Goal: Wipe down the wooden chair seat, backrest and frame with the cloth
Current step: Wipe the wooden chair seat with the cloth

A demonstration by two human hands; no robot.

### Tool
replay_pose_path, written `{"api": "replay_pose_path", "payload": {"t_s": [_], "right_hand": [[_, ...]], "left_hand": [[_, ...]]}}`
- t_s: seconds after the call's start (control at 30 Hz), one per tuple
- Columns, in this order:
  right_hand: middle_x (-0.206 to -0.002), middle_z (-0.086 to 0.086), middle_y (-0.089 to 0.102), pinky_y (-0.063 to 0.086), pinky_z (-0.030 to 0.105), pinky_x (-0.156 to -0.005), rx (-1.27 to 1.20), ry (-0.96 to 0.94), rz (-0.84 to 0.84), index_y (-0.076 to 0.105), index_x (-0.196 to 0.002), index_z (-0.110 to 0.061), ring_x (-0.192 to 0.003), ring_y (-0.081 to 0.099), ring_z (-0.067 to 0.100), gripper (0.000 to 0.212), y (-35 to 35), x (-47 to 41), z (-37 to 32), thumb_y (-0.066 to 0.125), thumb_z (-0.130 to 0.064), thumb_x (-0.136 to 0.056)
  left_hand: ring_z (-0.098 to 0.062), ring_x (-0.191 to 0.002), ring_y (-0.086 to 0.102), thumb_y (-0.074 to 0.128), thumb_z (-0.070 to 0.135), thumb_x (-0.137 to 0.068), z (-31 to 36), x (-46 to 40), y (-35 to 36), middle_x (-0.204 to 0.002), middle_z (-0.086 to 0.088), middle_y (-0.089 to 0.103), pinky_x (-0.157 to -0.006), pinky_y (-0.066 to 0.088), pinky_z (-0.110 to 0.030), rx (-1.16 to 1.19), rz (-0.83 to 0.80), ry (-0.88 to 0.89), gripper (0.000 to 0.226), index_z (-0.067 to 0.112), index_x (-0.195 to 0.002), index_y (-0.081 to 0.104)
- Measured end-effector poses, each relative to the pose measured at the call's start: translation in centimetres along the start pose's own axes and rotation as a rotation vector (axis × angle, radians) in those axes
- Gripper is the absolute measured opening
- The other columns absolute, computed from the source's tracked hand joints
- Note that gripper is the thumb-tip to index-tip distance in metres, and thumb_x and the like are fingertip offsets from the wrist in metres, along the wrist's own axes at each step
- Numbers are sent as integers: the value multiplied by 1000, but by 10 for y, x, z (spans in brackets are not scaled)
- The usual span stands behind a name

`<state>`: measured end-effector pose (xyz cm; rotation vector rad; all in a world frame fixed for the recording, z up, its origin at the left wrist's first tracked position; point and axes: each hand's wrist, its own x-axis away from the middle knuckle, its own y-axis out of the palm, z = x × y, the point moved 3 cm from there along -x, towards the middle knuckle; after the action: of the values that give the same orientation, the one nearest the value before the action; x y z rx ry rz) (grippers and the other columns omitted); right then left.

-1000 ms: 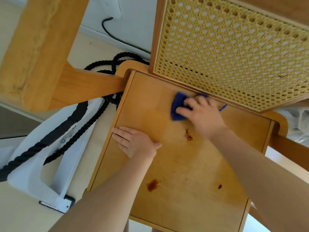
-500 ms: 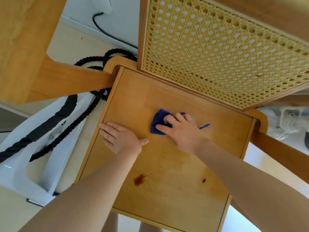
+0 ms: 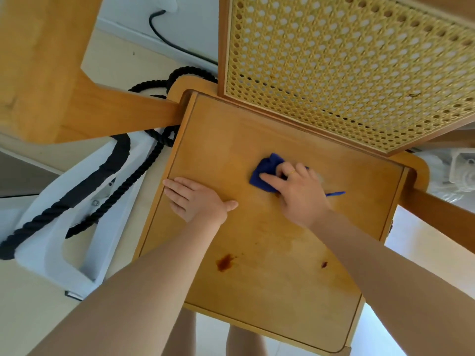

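A wooden chair seat (image 3: 270, 291) fills the middle of the head view, with a woven cane backrest (image 3: 347, 68) rising behind it. My right hand (image 3: 298, 194) presses a blue cloth (image 3: 266, 170) flat onto the seat's middle, slightly toward the back; most of the cloth is under my fingers. My left hand (image 3: 195, 199) lies flat and empty near the seat's left edge. A large brown stain (image 3: 225, 262) and a small one (image 3: 324, 264) mark the seat's front half.
The chair's left armrest (image 3: 51, 73) and right arm rail (image 3: 442, 209) flank the seat. A thick black rope (image 3: 77, 201) lies over a white frame (image 3: 64, 253) on the floor at left. A black cable (image 3: 167, 39) runs along the wall.
My right hand has drawn the cloth from the seat's back edge toward its middle, covering the stain that showed near my wrist. My left hand stays flat at the left edge.
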<state>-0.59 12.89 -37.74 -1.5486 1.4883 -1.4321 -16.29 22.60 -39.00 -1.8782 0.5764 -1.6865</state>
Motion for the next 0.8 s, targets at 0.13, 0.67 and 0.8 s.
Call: {"api": "replay_pose_path", "payload": {"t_s": [0.13,0.67,0.8], "right_hand": [[-98,11,60,47,40,-66,164,-250,-53,61,-117,-22,-77,54,30,68,3,14,-6,79,-3,-55],[-95,8,58,47,39,-66,116,-97,-24,60,-117,-24,-77,54,29,64,19,28,-32,79,-9,-58],[-125,10,42,39,44,-85,214,-266,-183,36,-137,-33,-102,43,32,65,5,22,-5,57,-4,-83]], "left_hand": [[-32,-140,-19,72,58,-63,-3,1,2,-148,-21,-28,-114,-2,-42,9,12,5,137,-3,-138,-25],[-30,-141,-16,56,62,-77,-12,21,14,-151,-18,-24,-113,-3,-45,-56,211,210,119,1,-139,-26],[-30,-141,-4,56,48,-84,2,33,26,-153,-14,-16,-113,8,-44,-37,185,239,107,4,-141,-24]]}}
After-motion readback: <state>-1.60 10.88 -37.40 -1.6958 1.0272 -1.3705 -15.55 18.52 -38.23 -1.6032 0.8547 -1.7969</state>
